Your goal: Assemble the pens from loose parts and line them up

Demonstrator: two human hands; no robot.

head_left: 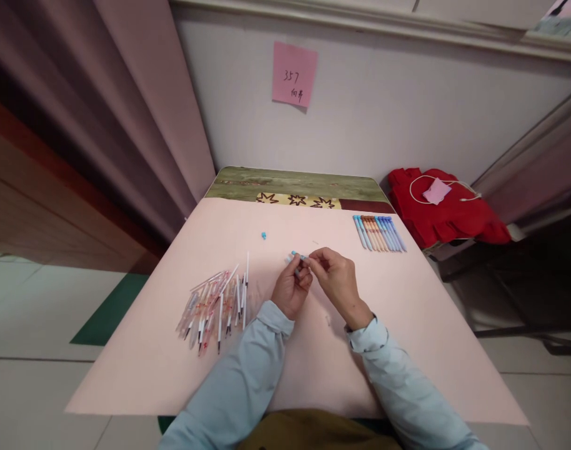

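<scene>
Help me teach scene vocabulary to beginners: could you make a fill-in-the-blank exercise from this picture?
The hand nearer the loose pile of pen parts is the person's ____ one.
The row of pens lies on the person's ____ side.
The bundled cloth is coloured ____.
The number on the wall note is ____.

Missing words: left; right; red; 357.

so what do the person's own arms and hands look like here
The left hand and right hand are bare, with no gloves visible. The left sleeve and right sleeve are pale blue, long, loose and creased, ending in cuffs near the wrists. No markings show on them.
</scene>
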